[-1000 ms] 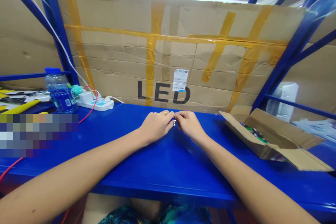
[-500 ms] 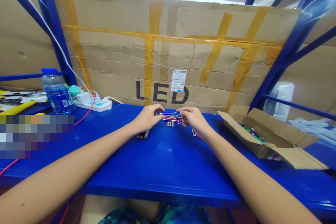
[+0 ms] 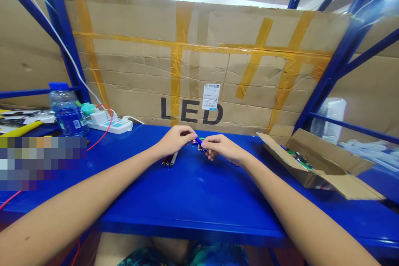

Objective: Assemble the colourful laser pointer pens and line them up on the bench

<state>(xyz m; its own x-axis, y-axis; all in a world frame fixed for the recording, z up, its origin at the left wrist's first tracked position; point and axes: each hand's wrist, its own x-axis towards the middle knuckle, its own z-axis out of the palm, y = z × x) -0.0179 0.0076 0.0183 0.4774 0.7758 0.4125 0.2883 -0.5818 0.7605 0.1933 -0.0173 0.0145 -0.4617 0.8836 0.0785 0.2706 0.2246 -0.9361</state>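
Observation:
A small blue metal tube point(image 3: 198, 141) is pinched between both hands above the table. My left hand point(image 3: 179, 139) grips its upper left end with thumb and finger. My right hand point(image 3: 222, 148) holds the lower right end, its other fingers curled below. Behind the hands lie several coloured tubes point(image 3: 194, 141), mostly hidden. The small silver pieces in front of them are nearly covered by my fingers. Under my left wrist sits a row of dark and silver tubes point(image 3: 170, 160). Beside my right wrist a bit of something red shows, too small to name.
An open cardboard box point(image 3: 307, 172) holding green and dark pieces stands at the right. At the left are a bottle of blue liquid point(image 3: 70, 116), a power strip point(image 3: 120, 126) and a red cable point(image 3: 106, 133). A cardboard wall point(image 3: 140, 79) backs the blue table point(image 3: 187, 199).
My hands have come closer together. The blue tube, level before, is now tilted between them, and my right hand has moved left and slightly down onto its end.

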